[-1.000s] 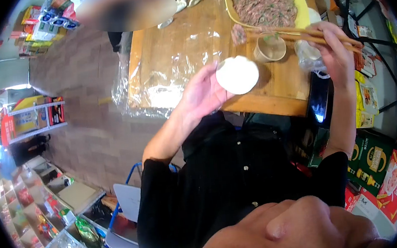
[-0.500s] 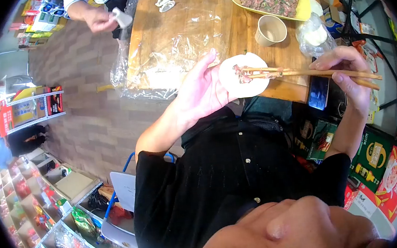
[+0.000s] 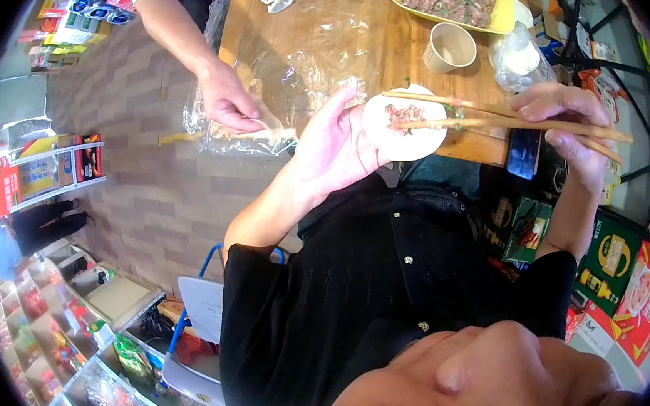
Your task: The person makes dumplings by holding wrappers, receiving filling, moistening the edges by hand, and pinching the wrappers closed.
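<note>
– Left hand?
– Open, thumb apart, dumpling wrapper across fingers, meat filling on top.
– Right hand?
– Clamped on chopsticks, tips apart at filling, near table.

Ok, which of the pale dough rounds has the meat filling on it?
The dough round resting on the left hand, at the chopsticks' tips. Pinkish filling sits on it; the dough in the clear bag shows none.

brown plank-patterned floor beside crowded shelving and wooden table
</note>
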`<state>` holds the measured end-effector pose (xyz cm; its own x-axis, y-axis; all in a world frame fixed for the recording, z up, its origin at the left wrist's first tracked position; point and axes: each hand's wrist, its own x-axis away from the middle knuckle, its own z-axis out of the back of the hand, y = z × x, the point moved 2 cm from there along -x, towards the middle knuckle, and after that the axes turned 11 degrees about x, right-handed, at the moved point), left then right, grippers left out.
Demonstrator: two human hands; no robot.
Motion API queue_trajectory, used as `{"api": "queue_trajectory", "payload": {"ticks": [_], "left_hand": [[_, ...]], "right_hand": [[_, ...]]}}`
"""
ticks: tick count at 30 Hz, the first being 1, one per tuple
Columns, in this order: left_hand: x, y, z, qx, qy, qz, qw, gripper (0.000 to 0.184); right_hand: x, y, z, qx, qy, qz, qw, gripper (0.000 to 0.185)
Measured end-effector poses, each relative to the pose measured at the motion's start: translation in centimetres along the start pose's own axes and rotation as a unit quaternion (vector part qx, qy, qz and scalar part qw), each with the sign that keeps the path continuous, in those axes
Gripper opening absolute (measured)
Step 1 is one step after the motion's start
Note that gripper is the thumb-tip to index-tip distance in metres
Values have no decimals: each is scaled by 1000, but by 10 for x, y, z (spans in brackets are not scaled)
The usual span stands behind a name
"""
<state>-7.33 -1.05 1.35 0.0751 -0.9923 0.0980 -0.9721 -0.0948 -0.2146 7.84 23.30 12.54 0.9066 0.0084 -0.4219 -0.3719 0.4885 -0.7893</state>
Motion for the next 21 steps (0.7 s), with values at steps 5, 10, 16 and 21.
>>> {"api": "queue_trajectory", "payload": {"ticks": [5, 10, 16, 21], "left_hand": [[1, 4, 5, -2, -15, 3, 1000, 70], [0, 5, 10, -26, 6, 5, 1000, 70], [-1, 3, 16, 22, -25, 29, 999, 70], [-2, -1, 16, 22, -33, 31, 999, 70]], "right_hand": [[-4, -5, -1, 7, -17, -16, 1000, 43], [-5, 2, 13, 9, -37, 47, 998, 51], [-17, -5, 25, 83, -92, -19, 992, 44], [-17, 1, 2, 20, -11, 58, 998, 24]]}}
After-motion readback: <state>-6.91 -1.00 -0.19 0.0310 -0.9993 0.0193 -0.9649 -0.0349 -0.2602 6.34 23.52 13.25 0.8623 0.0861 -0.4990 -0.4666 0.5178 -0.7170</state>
